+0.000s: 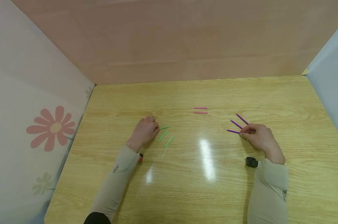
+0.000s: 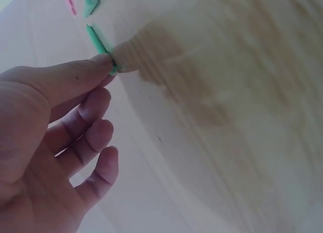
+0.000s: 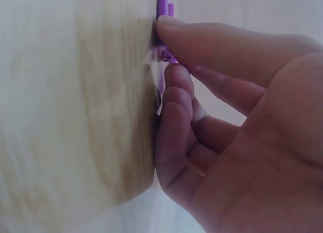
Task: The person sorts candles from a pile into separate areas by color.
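My left hand (image 1: 143, 130) pinches the near end of a thin green candle (image 2: 98, 39) between thumb and forefinger, low over the tabletop; the other fingers are loosely bent. Two more green candles (image 1: 162, 136) lie slanted just to the right of that hand. On the right, three purple candles (image 1: 236, 124) fan out to the left of my right hand (image 1: 259, 137). Its thumb and fingertips pinch the end of the nearest purple candle (image 1: 233, 132). In the right wrist view the thumb covers part of a purple candle (image 3: 162, 5).
Two pink candles (image 1: 200, 112) lie parallel near the middle of the wooden table (image 1: 185, 193), farther back than both hands. A pinkish-brown panel (image 1: 185, 40) stands along the back edge. Pale flowered sheeting (image 1: 11, 93) borders the left side, and a pale panel (image 1: 331, 77) the right.
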Demonstrator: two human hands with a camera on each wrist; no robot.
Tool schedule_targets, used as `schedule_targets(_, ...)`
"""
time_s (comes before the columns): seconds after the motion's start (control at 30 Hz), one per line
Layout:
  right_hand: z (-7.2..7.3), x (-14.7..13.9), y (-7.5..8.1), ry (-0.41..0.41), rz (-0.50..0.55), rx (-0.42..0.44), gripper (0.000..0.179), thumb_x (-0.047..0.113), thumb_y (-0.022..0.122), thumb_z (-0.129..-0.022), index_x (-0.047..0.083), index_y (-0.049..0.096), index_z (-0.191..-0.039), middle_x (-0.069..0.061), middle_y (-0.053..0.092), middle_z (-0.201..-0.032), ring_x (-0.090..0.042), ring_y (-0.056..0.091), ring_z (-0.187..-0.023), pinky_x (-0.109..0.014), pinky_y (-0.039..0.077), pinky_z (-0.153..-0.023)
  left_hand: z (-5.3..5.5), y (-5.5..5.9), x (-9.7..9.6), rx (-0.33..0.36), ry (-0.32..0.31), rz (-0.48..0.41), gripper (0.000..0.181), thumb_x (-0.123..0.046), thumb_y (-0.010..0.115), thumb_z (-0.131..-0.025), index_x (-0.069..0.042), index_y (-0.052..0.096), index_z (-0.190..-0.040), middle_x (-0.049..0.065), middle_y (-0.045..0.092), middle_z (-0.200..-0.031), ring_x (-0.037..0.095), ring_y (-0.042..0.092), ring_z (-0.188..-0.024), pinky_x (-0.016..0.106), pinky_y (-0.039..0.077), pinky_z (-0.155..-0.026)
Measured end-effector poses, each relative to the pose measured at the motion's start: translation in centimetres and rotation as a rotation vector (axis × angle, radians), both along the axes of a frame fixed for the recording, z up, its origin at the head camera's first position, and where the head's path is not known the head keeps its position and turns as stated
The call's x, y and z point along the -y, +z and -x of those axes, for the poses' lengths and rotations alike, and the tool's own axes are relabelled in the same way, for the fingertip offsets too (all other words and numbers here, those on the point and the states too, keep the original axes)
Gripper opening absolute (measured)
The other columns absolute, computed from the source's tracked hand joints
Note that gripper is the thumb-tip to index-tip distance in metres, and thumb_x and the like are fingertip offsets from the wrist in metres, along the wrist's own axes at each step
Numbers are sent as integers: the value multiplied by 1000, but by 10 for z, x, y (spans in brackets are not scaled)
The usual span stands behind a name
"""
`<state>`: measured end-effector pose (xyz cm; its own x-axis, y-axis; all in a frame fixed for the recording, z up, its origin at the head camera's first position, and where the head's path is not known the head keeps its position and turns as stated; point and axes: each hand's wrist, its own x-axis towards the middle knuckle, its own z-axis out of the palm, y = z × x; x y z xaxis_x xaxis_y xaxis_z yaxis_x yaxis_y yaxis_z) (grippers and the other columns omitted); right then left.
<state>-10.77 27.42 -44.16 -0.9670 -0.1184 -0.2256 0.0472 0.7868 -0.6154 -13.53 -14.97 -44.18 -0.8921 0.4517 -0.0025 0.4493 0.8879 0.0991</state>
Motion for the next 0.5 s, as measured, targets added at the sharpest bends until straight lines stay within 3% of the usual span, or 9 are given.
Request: schedule_targets(0.5, -1, 0, 1, 5, -4, -11, 23, 22, 66, -91, 0, 70, -96, -8, 67, -82, -12, 52, -69, -27, 39, -65, -2, 0, -5, -9, 11, -21, 10, -15, 68, -90, -12, 77, -88, 1, 60, -84, 19, 55, -83, 39, 48, -80)
